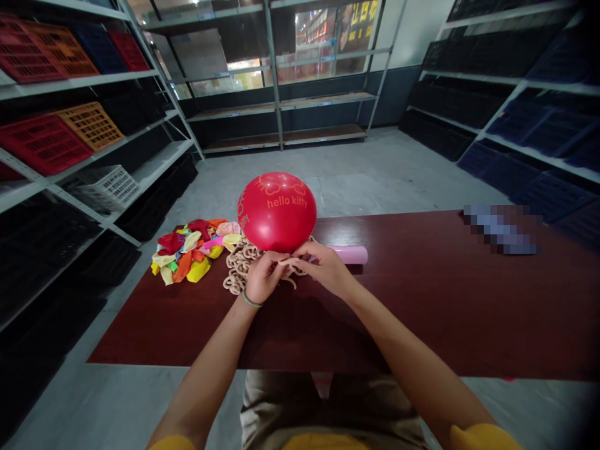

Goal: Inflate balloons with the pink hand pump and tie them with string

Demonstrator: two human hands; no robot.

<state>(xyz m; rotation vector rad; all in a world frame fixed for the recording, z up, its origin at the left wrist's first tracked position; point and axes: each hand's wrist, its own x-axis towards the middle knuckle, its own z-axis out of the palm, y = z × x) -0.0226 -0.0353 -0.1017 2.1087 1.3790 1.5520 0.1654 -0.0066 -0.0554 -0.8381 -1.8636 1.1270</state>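
a storeroom it was: metal shelving [154,153] on every wall, stacked plastic crates [44,142], bare concrete floor [375,175].

A heap of limp coloured balloons [187,253] sits at the dark red counter's [422,312] left end, a pink tube [352,254] lies further back, and a white basket [110,185] rests on the left shelving [154,156].

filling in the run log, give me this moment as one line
left hand: pinching red balloon neck | right hand: pinching same neck | nearby: tan loops pile, loose balloons, pink tube
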